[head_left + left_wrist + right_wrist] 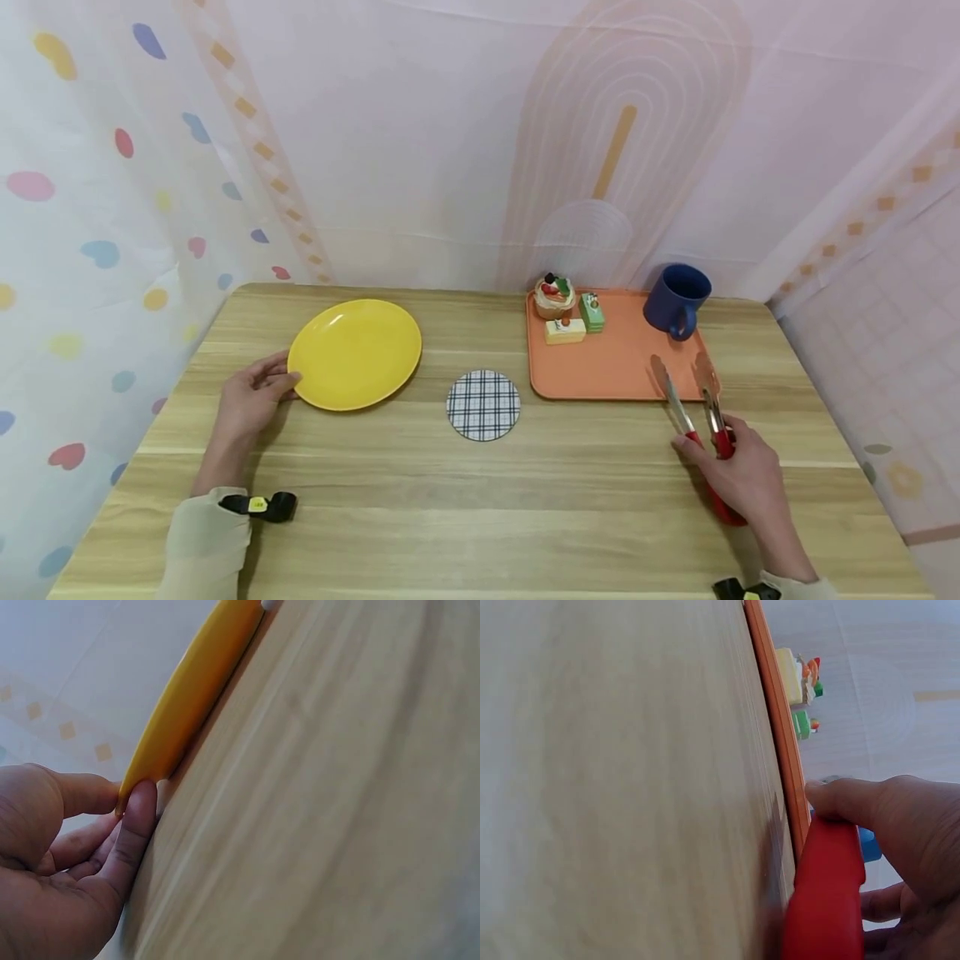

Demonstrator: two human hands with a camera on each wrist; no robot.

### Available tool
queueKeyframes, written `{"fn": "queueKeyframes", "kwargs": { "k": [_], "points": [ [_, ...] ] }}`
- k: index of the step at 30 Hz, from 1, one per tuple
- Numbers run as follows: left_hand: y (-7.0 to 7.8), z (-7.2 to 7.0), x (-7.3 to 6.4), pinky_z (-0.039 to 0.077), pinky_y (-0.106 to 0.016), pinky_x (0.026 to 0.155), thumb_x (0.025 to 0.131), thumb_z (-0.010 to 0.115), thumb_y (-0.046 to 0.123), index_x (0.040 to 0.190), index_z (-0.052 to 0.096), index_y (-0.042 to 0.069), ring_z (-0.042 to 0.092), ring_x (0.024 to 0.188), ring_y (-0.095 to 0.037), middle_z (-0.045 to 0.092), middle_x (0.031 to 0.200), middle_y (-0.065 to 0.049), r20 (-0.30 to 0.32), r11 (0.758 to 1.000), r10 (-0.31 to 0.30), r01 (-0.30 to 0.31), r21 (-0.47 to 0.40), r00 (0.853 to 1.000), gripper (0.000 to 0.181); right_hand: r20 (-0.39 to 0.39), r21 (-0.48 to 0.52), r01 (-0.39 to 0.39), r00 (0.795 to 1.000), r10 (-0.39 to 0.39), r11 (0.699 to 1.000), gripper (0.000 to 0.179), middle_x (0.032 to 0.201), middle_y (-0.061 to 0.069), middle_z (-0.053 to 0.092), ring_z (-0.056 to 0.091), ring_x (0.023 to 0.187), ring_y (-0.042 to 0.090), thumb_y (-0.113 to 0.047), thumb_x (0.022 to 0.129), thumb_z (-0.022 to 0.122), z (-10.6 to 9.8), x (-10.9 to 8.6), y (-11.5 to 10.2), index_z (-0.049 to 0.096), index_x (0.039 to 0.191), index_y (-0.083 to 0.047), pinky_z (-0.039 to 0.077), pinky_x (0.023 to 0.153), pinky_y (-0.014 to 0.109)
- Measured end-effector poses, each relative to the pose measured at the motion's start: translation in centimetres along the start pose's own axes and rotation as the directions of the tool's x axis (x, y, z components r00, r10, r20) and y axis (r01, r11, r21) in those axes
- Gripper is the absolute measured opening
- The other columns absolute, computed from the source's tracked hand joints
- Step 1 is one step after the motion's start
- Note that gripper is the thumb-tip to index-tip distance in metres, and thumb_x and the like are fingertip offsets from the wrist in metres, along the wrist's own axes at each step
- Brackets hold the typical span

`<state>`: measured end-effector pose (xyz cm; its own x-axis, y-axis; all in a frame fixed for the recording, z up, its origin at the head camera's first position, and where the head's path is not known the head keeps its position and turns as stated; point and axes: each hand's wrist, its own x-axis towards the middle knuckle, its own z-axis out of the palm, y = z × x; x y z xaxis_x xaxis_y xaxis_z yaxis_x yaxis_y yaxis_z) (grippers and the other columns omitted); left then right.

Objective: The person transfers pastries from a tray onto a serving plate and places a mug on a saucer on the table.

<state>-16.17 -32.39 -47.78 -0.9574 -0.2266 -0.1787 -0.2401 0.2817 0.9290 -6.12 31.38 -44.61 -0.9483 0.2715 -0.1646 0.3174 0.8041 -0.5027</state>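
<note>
I see left hand pinching yellow plate, right hand gripping red-handled tongs, blue mug mostly hidden in right wrist view

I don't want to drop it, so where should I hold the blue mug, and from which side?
Probably best by its handle, coming from the front, the near side. The mug stands upright towards the tray's back right, with the handle sticking out to the front. The tongs reach over the tray just in front of it, so they may need moving first.
</note>
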Motion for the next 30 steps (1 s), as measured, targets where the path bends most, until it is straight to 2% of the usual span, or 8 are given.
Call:
{"fn": "queueKeyframes", "kwargs": {
  "k": [3, 11, 18, 24, 30],
  "points": [
    [-0.1, 0.1, -0.1, 0.063, -0.017, 0.073, 0.101, 0.066, 0.017, 0.153, 0.044, -0.002, 0.064, 0.084, 0.005, 0.061, 0.1, 0.017, 0.003, 1.0, 0.002, -0.002, -0.001, 1.0, 0.059, -0.009, 0.012, 0.008, 1.0, -0.008, 1.0, 0.09, 0.093, 0.014, 0.052, 0.052, 0.086, 0.028, -0.063, 0.091, 0.068, -0.1, -0.1, 0.1, 0.047, 0.143, 0.008, 0.039, 0.059, 0.027],
    [-0.3, 0.0, -0.3, 0.063, -0.017, 0.075, 0.102, 0.065, 0.019, 0.153, 0.044, 0.0, 0.064, 0.086, 0.005, 0.06, 0.102, 0.016, -0.002, 1.0, -0.01, 0.01, 0.021, 1.0, 0.059, -0.042, 0.025, 0.055, 0.998, -0.054, 0.998, 0.086, 0.101, 0.016, 0.058, 0.056, 0.093, 0.031, -0.062, 0.09, 0.069, 0.1, -0.2, 0.0, 0.052, 0.139, 0.007, 0.042, 0.063, 0.028],
    [0.0, 0.1, 0.0, 0.063, -0.018, 0.076, 0.102, 0.064, 0.02, 0.153, 0.043, -0.001, 0.064, 0.086, 0.006, 0.06, 0.102, 0.016, 0.01, 1.0, -0.002, 0.002, 0.026, 1.0, 0.059, -0.078, 0.012, 0.09, 0.993, -0.089, 0.996, 0.079, 0.095, 0.015, 0.057, 0.056, 0.085, 0.028, -0.061, 0.091, 0.069, 0.1, -0.1, -0.4, 0.055, 0.133, 0.004, 0.041, 0.059, 0.027],
    [0.1, 0.1, 0.0, 0.063, -0.018, 0.075, 0.102, 0.065, 0.019, 0.154, 0.043, -0.001, 0.065, 0.086, 0.006, 0.061, 0.102, 0.015, 0.011, 1.0, 0.001, -0.001, 0.01, 1.0, 0.06, -0.118, 0.016, 0.134, 0.984, -0.132, 0.991, 0.064, 0.087, 0.012, 0.054, 0.051, 0.073, 0.023, -0.058, 0.091, 0.072, 0.2, 0.2, -1.0, 0.059, 0.117, -0.001, 0.039, 0.055, 0.027],
    [0.2, 0.2, -0.2, 0.063, -0.018, 0.076, 0.103, 0.064, 0.021, 0.154, 0.043, 0.0, 0.064, 0.087, 0.006, 0.06, 0.103, 0.015, 0.004, 1.0, -0.002, 0.002, 0.029, 1.0, 0.059, -0.138, 0.018, 0.178, 0.975, -0.174, 0.984, 0.066, 0.086, 0.011, 0.054, 0.05, 0.073, 0.022, -0.052, 0.09, 0.075, 0.3, 0.3, -1.6, 0.06, 0.127, 0.001, 0.038, 0.056, 0.027]
  ]
}}
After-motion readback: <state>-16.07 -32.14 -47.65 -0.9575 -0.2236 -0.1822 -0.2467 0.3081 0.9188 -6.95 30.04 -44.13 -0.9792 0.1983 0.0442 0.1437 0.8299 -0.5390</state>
